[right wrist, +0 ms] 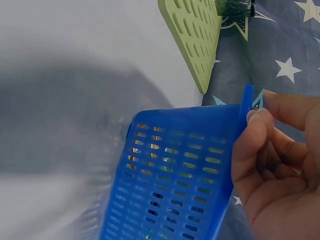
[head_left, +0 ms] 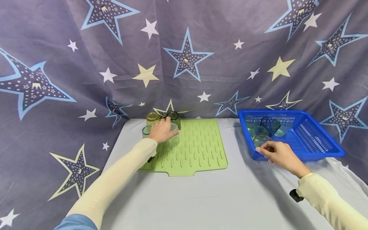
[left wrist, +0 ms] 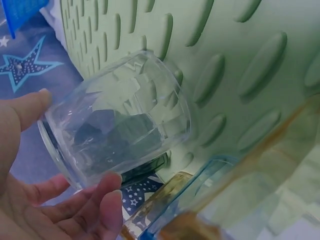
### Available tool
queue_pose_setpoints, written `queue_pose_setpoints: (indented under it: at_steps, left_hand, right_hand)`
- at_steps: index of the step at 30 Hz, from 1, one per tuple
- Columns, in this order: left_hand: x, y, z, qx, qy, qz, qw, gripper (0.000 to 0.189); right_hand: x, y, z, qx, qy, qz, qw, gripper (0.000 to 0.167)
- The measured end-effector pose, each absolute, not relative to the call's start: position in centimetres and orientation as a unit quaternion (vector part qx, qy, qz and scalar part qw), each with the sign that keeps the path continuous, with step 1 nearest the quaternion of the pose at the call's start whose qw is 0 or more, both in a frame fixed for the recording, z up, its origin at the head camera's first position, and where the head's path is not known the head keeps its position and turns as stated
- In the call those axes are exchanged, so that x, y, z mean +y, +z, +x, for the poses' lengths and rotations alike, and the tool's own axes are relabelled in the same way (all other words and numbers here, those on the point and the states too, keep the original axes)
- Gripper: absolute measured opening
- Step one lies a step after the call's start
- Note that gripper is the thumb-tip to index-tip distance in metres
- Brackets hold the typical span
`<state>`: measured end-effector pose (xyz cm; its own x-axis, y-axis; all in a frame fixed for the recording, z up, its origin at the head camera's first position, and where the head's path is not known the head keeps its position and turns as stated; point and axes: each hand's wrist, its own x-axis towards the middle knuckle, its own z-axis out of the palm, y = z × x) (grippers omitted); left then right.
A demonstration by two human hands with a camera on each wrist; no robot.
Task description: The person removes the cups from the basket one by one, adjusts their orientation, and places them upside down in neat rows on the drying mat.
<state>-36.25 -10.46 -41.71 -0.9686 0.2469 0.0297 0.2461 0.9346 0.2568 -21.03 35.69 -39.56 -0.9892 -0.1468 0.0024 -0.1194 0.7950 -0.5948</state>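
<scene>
My left hand (head_left: 162, 130) reaches over the green drying mat (head_left: 201, 143) and holds a clear drinking glass (left wrist: 120, 125), thumb on one side and fingers on the other. The glass stands on the mat. Around it are an amber glass (head_left: 152, 117), a dark green glass (head_left: 174, 118) and a blue-rimmed glass (head_left: 146, 130). My right hand (head_left: 283, 156) is at the near left corner of the blue basket (right wrist: 170, 170), fingers bent beside a glass (head_left: 261, 140) inside. In the right wrist view the fingertips meet near the basket's rim; whether they pinch the glass is hidden.
Several more glasses, including a dark bluish one (head_left: 270, 125), sit at the left end of the basket. A white cloth (head_left: 184, 201) covers the table. Behind it hangs a star-patterned curtain (head_left: 218, 80).
</scene>
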Motion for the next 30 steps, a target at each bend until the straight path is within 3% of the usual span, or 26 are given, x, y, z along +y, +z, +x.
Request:
queue_pose_setpoints:
  at_steps: [8,18,22,30]
  left_hand:
    - [-10.4,-41.5,-35.8,0.983,0.127,0.128,-0.045,0.094]
    - [-8.5,-41.3,-33.3,0.950,0.208,0.207,-0.103,0.046]
    - [-6.8,-41.5,-31.7,0.929,0.256,0.255,-0.075,0.035]
    - [-2.3,-42.1,-27.2,0.851,0.405,0.327,0.068,0.021]
  right_hand:
    - [35.6,-39.1,-21.5,0.948,-0.310,-0.067,0.031,0.041]
    - [36.2,-38.3,-22.6,0.955,-0.290,-0.068,0.010,0.039]
    - [37.1,-38.2,-23.5,0.959,-0.274,-0.066,0.000,0.038]
    - [40.4,-38.5,-25.3,0.967,-0.251,-0.040,0.006,0.040]
